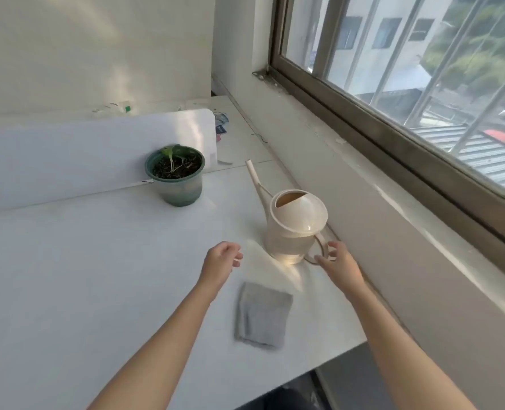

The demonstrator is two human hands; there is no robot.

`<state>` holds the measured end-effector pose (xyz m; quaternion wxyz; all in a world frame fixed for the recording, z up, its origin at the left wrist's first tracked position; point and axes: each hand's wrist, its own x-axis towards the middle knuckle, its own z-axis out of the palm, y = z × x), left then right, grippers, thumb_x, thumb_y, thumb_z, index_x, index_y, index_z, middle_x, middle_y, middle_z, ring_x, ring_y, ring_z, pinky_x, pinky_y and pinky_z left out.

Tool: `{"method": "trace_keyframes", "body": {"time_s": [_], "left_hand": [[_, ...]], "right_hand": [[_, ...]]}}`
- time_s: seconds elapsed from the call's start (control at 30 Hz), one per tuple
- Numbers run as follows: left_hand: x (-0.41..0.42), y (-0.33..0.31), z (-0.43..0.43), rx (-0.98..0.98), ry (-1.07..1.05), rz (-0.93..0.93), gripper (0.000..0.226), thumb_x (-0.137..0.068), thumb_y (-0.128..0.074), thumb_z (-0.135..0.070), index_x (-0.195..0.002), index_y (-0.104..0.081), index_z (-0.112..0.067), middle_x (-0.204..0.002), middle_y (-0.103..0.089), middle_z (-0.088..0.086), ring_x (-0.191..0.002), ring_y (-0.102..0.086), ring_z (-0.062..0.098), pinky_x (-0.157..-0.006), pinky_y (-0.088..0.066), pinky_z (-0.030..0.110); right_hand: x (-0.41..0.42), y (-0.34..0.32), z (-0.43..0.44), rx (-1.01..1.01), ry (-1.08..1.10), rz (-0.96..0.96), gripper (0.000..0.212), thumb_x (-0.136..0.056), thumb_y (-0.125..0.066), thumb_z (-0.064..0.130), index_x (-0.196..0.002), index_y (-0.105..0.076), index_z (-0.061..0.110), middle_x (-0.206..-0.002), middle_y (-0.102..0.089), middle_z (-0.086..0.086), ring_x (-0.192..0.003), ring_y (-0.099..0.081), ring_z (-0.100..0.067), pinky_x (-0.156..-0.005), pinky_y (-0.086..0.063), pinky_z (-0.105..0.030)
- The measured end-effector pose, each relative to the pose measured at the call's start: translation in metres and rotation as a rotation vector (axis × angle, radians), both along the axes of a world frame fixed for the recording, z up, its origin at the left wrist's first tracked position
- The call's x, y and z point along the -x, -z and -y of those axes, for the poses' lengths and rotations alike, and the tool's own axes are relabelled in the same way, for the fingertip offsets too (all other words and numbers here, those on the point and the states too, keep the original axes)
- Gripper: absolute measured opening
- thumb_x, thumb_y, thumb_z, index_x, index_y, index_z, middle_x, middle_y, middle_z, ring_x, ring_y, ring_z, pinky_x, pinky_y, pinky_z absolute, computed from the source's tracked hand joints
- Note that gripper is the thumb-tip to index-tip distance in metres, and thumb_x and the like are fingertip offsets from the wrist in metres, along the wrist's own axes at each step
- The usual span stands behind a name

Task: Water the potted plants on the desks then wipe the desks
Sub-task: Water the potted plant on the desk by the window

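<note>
1. A cream watering can (294, 229) is seen standing upright on the white desk (82, 276), near the desk's right edge, beside the wall under the window (423, 69).
2. The right hand (338, 266) is placed at the can's loop handle (319, 250). The fingers are spread open around the handle, and nothing is squeezed yet.
3. The left hand (220, 263) is held above the desk, just left of the can. It is loosely curled, and nothing is held in it.
4. The can's long spout (254, 179) is pointed up and away, toward the far edge of the desk. The can's long line runs from the handle, near the person, to the spout tip, far from the person.
5. A green pot (176, 174) with a tiny plant is set by the low white divider (97, 143), well apart from the can, to its left.
6. A folded grey cloth (261, 316) is laid flat near the front edge.
7. Water is seen inside the can. It could be spilled if the can is lifted fast or tipped too soon, and the little plant could be knocked flat by a hard pour.
</note>
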<state>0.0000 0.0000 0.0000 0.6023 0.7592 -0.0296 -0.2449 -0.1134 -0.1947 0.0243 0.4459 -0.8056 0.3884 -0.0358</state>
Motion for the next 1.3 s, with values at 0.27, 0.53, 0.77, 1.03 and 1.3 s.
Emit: {"method": "trace_keyframes", "body": {"time_s": [0.27, 0.53, 0.77, 1.03, 1.3], "left_hand": [[-0.037, 0.004, 0.065, -0.031, -0.089, -0.095, 0.037, -0.091, -0.041, -0.015, -0.128, -0.046, -0.008, -0.112, -0.052, 0.006, -0.096, -0.051, 0.022, -0.073, -0.042, 0.028], [-0.079, 0.013, 0.107, 0.224, -0.337, -0.363, 0.047, -0.094, -0.045, -0.025, -0.138, -0.035, -0.013, -0.137, -0.043, 0.009, -0.126, -0.043, 0.029, -0.101, -0.037, 0.041], [-0.081, 0.015, 0.119, 0.385, -0.391, -0.348, 0.004, -0.094, -0.043, -0.020, -0.092, -0.047, -0.020, -0.081, -0.050, 0.000, -0.074, -0.052, 0.015, -0.063, -0.043, 0.024], [-0.079, 0.004, 0.096, 0.421, -0.397, -0.247, 0.017, -0.094, -0.039, -0.015, -0.077, -0.043, -0.015, -0.069, -0.048, -0.002, -0.062, -0.053, 0.008, -0.048, -0.044, 0.012], [-0.102, -0.020, 0.062, 0.472, -0.339, -0.072, 0.016, -0.096, -0.032, -0.025, -0.083, -0.037, -0.016, -0.071, -0.041, -0.006, -0.058, -0.047, 0.003, -0.049, -0.042, 0.013]], "right_hand": [[-0.021, 0.024, 0.037, 0.124, -0.181, -0.001, 0.008, -0.090, -0.046, 0.009, -0.097, -0.050, 0.011, -0.101, -0.051, -0.008, -0.091, -0.050, -0.027, -0.065, -0.025, -0.025], [-0.025, 0.031, 0.083, -0.138, -0.379, 0.067, 0.023, -0.092, -0.044, 0.003, -0.110, -0.057, 0.008, -0.104, -0.053, -0.003, -0.082, -0.052, -0.023, -0.071, -0.036, -0.006], [-0.029, 0.041, 0.102, -0.289, -0.488, 0.062, 0.043, -0.092, -0.047, 0.014, -0.095, -0.057, 0.056, -0.141, -0.043, 0.003, -0.130, -0.041, -0.017, -0.110, -0.033, -0.047], [-0.048, 0.000, 0.078, -0.387, -0.465, 0.174, 0.032, -0.091, -0.049, 0.016, -0.122, -0.052, 0.025, -0.133, -0.050, 0.012, -0.116, -0.048, 0.008, -0.099, -0.040, -0.017], [-0.081, -0.052, 0.018, -0.280, -0.403, 0.395, 0.023, -0.091, -0.044, 0.001, -0.072, -0.052, 0.011, -0.113, -0.047, 0.025, -0.079, -0.050, 0.026, -0.061, -0.039, 0.000]]}}
